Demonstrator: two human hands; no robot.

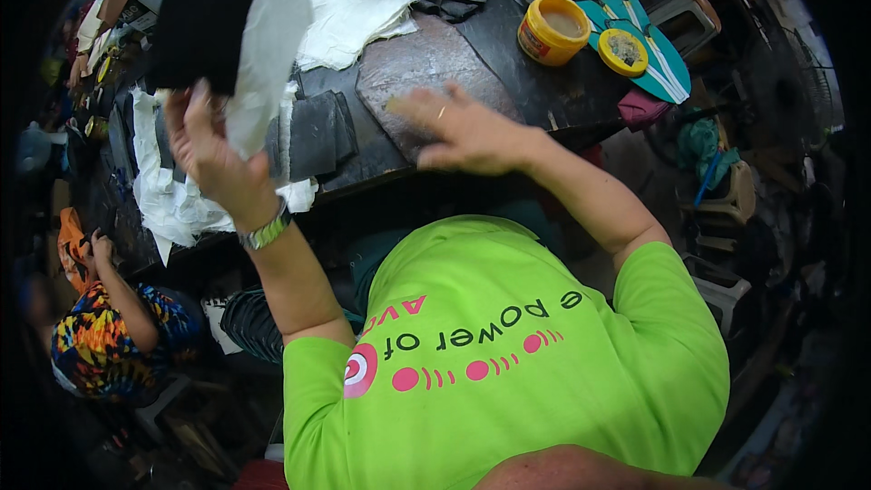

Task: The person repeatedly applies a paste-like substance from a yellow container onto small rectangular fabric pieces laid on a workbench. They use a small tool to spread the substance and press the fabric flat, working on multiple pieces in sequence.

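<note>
My left hand (207,147) is raised over the left part of the table, its fingers closed on the lower edge of a black sheet piece (204,18). A thin white sheet (270,45) hangs along that piece's right side; whether the two are joined, I cannot tell. My right hand (470,134), slightly blurred, has its fingers spread over a worn brownish slab (425,62) and holds nothing. Contact with the slab is not clear. Dark grey cut pieces (319,136) lie between my hands, beside white fabric-like sheets (181,204).
More white sheets (354,16) lie behind the slab. An open yellow tub (552,32) of tan paste stands at the right, near its lid (623,53) and teal sole-shaped pieces (667,63). Another person (118,336) is at the left. Plastic stools (726,195) stand at the right.
</note>
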